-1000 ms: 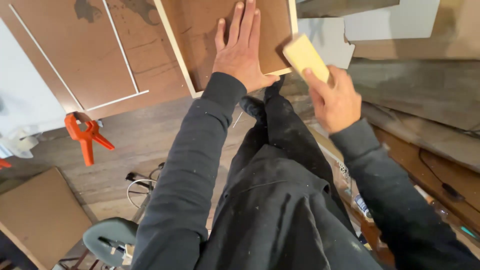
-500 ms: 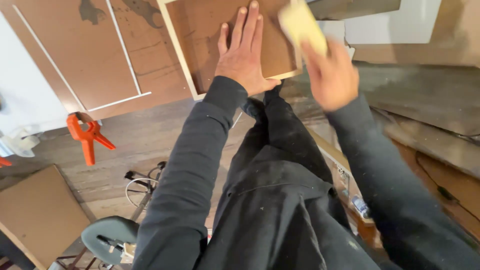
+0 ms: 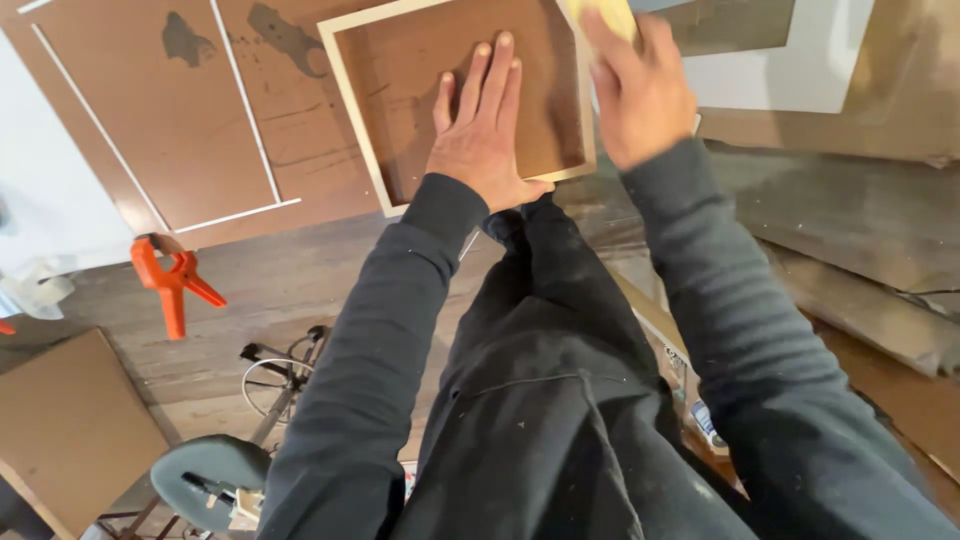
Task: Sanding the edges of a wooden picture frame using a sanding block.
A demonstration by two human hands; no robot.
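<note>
A yellow block (image 3: 600, 14) sits in the right hand (image 3: 640, 95), fingers curled over it, at the right rim of a shallow brown tray (image 3: 400, 70) with a pale wooden frame. Only the block's near end shows; the rest runs off the top edge of the view. The left hand (image 3: 480, 125) lies flat and open inside the tray, fingers spread, pressing on its brown bottom near the tray's near edge. The tray rests on a larger brown panel (image 3: 200, 130) crossed by thin white strips. An orange clamp (image 3: 170, 275) lies on the wooden floor (image 3: 280, 280) just off the panel's near edge.
</note>
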